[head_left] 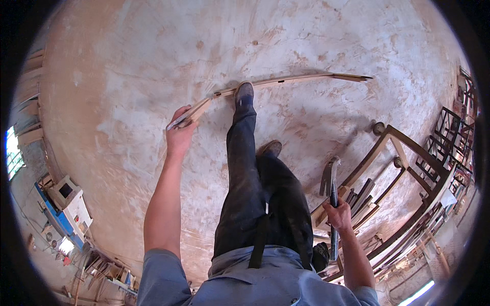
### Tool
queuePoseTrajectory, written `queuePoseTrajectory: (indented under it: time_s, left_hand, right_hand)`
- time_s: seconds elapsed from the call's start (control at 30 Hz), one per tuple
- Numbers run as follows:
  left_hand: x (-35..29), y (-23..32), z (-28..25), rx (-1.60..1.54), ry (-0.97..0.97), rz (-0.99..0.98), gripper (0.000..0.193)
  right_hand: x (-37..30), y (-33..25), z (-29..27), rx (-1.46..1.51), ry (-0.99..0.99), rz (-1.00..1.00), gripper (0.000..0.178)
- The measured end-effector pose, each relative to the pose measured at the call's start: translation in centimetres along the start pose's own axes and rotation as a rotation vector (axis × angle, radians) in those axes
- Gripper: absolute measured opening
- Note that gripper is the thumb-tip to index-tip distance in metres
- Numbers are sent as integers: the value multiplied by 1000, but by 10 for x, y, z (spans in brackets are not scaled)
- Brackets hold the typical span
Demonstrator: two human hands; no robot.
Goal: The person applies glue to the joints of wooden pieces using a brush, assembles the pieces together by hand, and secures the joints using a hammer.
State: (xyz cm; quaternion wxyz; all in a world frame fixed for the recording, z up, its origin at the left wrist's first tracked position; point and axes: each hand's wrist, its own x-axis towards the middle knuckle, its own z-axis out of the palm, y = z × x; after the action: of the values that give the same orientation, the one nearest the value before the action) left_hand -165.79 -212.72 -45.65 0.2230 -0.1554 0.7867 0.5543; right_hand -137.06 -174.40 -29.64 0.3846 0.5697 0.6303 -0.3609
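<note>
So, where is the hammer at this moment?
In the head view, the hammer is on the right side, held upright in the right hand, its head up, beside the person's right leg and next to the wooden chair frame.

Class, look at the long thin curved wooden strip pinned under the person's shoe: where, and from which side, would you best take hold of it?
Grip the long thin curved wooden strip at its raised near end, where the left hand already clasps it, coming from below. The shoe pins the middle to the floor, so probably only the ends offer finger room.
</note>
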Motion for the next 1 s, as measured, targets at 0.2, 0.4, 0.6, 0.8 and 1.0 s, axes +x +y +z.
queuePoseTrajectory:
  time_s: [0.2, 0.4, 0.6, 0.8, 1.0]
  left_hand:
    - [67, -86, 34, 84, -84, 26, 52]
    - [107, -168, 43, 49, -90, 118, 53]
    - [106, -160, 53, 90, -72, 189, 41]
    - [98, -181, 57, -327, -118, -10, 34]
    - [92, -183, 79, 175, -125, 300, 28]
  right_hand:
    - [55, -30, 23, -49, -17, 37, 24]
    - [99, -53, 33, -70, -54, 12, 24]
    - [122, -79, 39, -122, -56, 56, 25]
    - [135, -91, 39, -209, -43, -16, 29]
    - [145, -90, 38, -203, -45, -30, 29]
